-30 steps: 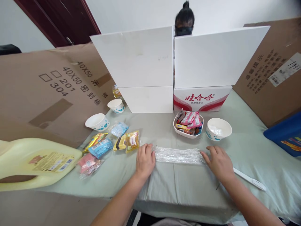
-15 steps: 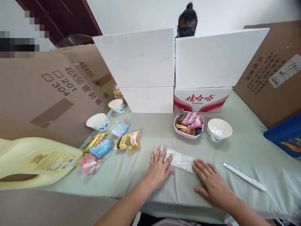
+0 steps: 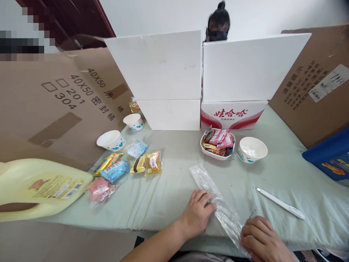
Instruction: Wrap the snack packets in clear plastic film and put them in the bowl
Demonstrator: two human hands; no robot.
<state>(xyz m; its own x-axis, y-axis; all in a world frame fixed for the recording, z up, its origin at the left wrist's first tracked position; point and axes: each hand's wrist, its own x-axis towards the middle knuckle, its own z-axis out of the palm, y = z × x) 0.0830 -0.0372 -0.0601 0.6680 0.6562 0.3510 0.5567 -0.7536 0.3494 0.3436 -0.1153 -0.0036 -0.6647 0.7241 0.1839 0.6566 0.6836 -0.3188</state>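
Observation:
A long folded strip of clear, crinkled plastic film [image 3: 222, 205] lies slantwise on the cloth, running from the middle of the table down to the front edge. At its left side my left hand [image 3: 198, 211] has its fingers curled in, thumb and fingertips pinching the film's edge. My right hand [image 3: 263, 236] is closed round the strip's lower end by the table's front edge, its fingertips partly hidden. To the right lies a white utility knife [image 3: 280, 203], apart from both hands.
A white dish [image 3: 217, 157] of wrapped snacks and a paper bowl [image 3: 252, 149] stand beyond the film. Snack packets [image 3: 116, 170], two more bowls and a yellow jug [image 3: 40, 189] are at left. White boxes [image 3: 169, 114] stand at the back, a person behind them.
The film has swung from lying crosswise to slanting toward me. Both hands, flat on it before, have moved nearer, the left also rightward, and their fingers have curled onto it.

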